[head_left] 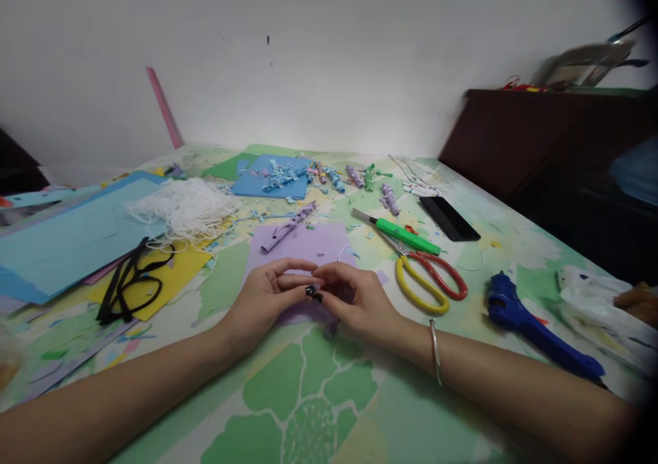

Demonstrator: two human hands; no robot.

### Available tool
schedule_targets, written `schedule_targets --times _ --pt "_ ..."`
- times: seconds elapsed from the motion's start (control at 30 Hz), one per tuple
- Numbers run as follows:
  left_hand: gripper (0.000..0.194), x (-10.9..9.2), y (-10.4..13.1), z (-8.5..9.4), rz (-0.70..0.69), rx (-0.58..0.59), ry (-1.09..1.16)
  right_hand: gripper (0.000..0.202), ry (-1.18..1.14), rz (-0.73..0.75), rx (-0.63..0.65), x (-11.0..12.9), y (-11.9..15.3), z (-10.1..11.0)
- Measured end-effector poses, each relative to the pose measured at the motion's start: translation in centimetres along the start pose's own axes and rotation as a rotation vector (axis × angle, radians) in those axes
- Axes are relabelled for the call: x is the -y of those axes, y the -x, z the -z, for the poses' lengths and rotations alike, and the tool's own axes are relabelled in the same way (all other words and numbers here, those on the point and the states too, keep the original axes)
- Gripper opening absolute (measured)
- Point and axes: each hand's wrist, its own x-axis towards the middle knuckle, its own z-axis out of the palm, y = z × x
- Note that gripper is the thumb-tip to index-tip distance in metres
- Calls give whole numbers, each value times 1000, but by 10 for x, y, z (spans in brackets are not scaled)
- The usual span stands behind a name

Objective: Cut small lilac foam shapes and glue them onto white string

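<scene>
The left hand (272, 288) and right hand (358, 296) are meeting at the fingertips above a flat lilac paper sheet (334, 239), fingers curling inward; whether they are gripping anything cannot be told. A slender, dark-spotted purple paper tube (288, 228) is lying across the sheet's far edge. A forward nudge could be sending it rolling; a careless rightward reach could be meeting the green-handled craft knife's (407, 236) exposed blade.

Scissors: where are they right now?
In the head view, the scissors lie to the right of the right hand, beside the green knife.
</scene>
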Motion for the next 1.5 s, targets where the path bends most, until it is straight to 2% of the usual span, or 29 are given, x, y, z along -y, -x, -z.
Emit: schedule_targets --times 0.23,0.37,0.53,0.63,0.77,0.97,1.07,1.17,1.3,1.5 --pt "49 0 -1 2 17 24 14 24 -103 0 10 -2 0 4" --pt "54 -3 -2 -1 36 27 -16 26 -81 -29 -6 -4 1 7" --pt "39 -3 -4 -1 33 37 -100 23 -45 -22 -21 -5 1 8" --pt "29 -7 -7 4 -8 -50 -146 25 62 -3 -43 -3 1 11" --pt "31 -15 -16 17 -82 -213 -173 22 293 35 -53 -1 -1 22" --pt "31 -25 -24 37 -97 -342 -194 14 415 88 209 3 -5 36" --pt "36 -32 -23 40 -48 -325 -247 11 466 98 335 6 -7 43" --pt "30 -37 -21 38 -15 -311 -336 5 503 109 408 7 -9 49" --pt "20 -35 -24 39 19 -298 -291 28 510 150 487 5 -9 54" --pt "19 -26 -30 48 43 -238 -69 33 537 168 560 4 -10 56"
